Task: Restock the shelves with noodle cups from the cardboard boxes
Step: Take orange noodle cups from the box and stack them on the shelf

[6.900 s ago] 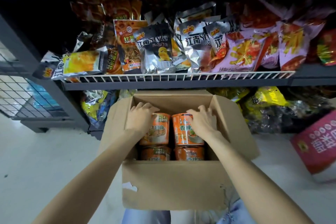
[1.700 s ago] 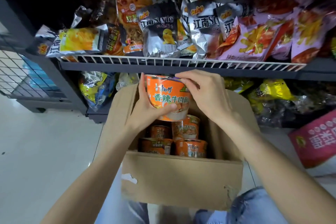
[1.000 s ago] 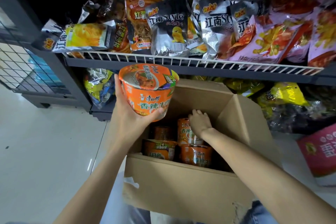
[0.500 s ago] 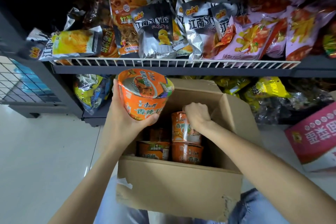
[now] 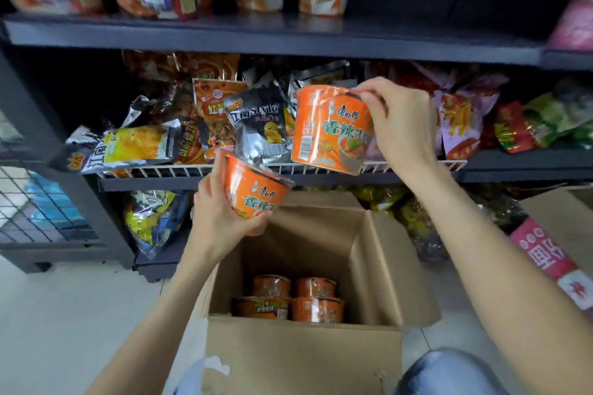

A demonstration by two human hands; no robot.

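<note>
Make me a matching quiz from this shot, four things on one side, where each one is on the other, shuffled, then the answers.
Things:
1. cup in the left hand
2. cup in the right hand
3. four cups
4. black Style chip bag

Places:
A. at the bottom of the cardboard box
B. standing on the wire-fronted shelf
C. held lowest, just above the box opening
D. held higher, in front of the snack bags

Pairs: 1-C, 2-D, 3-A, 4-B
</note>
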